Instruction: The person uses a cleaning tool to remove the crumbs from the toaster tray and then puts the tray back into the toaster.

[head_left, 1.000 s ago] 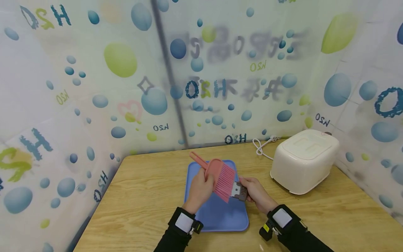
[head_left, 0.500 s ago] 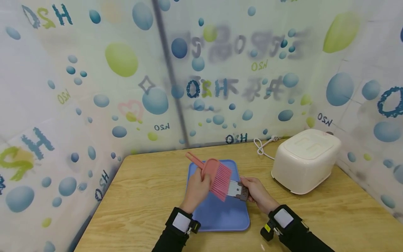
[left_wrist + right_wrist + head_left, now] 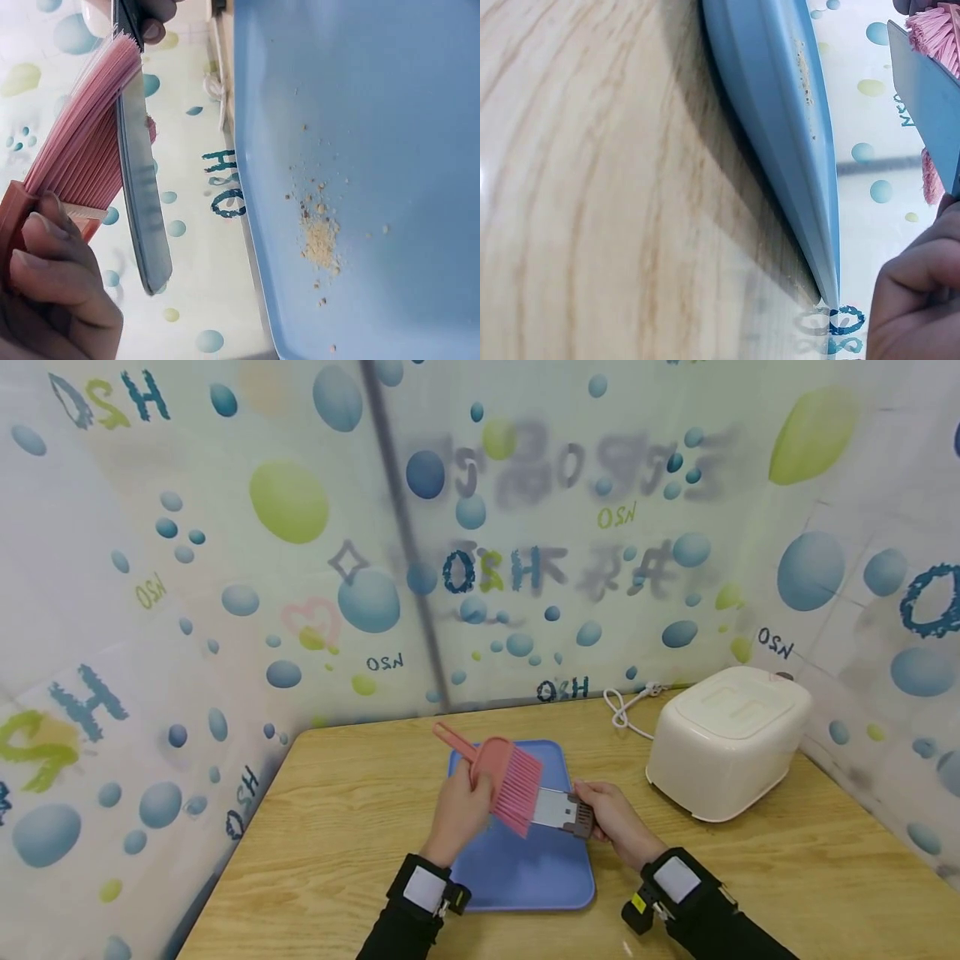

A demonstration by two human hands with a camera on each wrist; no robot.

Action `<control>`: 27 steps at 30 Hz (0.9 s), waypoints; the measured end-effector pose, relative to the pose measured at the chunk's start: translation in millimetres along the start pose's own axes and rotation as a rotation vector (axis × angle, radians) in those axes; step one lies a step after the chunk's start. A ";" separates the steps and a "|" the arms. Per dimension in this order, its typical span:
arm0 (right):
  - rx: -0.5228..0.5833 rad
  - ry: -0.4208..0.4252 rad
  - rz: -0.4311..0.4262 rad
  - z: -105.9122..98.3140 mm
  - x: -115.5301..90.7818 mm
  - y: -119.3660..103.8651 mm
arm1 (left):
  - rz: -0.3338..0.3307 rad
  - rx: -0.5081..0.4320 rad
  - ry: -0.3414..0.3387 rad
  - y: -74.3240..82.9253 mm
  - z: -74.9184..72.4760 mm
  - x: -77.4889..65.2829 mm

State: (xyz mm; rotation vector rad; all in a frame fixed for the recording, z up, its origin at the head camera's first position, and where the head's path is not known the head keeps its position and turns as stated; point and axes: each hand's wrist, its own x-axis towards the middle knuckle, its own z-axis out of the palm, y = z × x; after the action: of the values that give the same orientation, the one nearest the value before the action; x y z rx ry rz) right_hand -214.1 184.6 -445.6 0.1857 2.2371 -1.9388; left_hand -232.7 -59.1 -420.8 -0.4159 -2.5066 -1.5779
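My left hand point(image 3: 459, 810) grips a pink brush point(image 3: 495, 760), its bristles touching the flat metal plate of a toaster crumb tray point(image 3: 553, 808). The right hand point(image 3: 617, 822) holds that crumb tray by its grey slotted end. Both are raised above a blue tray point(image 3: 525, 881). In the left wrist view, bristles lie against the upper face and edge of the crumb tray point(image 3: 142, 195), and a small heap of crumbs point(image 3: 321, 244) lies in the blue tray, with finer bits scattered around. The right wrist view shows the crumb tray point(image 3: 930, 105) with bristles on both sides of it.
A white toaster point(image 3: 723, 752) stands on the wooden table point(image 3: 337, 827) at the right, its white cord point(image 3: 621, 710) coiled behind it. A curtain point(image 3: 300, 568) with printed bubbles and letters hangs at the back and sides.
The left hand and brush have moved left along the crumb tray, uncovering more of its metal plate. The right hand and crumb tray have hardly moved.
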 end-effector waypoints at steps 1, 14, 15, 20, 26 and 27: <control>-0.001 -0.001 0.000 0.0 -0.1 -0.1 | 0.002 0.005 0.006 -0.8 -0.4 0.1; 0.016 -0.002 -0.009 -0.3 1.4 2.8 | -0.001 0.030 0.063 -8.9 -10.2 1.4; 0.018 -0.003 -0.007 -0.6 1.5 2.6 | -0.003 0.033 0.066 -9.0 -11.1 1.5; 0.010 -0.014 -0.011 -1.8 1.7 3.2 | -0.011 0.041 0.079 -9.5 -15.4 2.8; 0.005 0.004 -0.008 -1.9 2.1 4.7 | -0.034 0.046 0.094 -11.7 -19.8 3.5; 0.010 0.011 -0.003 -1.8 2.3 4.9 | -0.038 0.046 0.096 -12.0 -20.6 3.4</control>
State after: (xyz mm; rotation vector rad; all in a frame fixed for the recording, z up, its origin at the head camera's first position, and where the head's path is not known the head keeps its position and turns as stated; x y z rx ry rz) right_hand -215.4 187.1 -450.6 0.1950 2.2360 -1.9557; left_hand -240.1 -82.1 -421.2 -0.2809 -2.4872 -1.5130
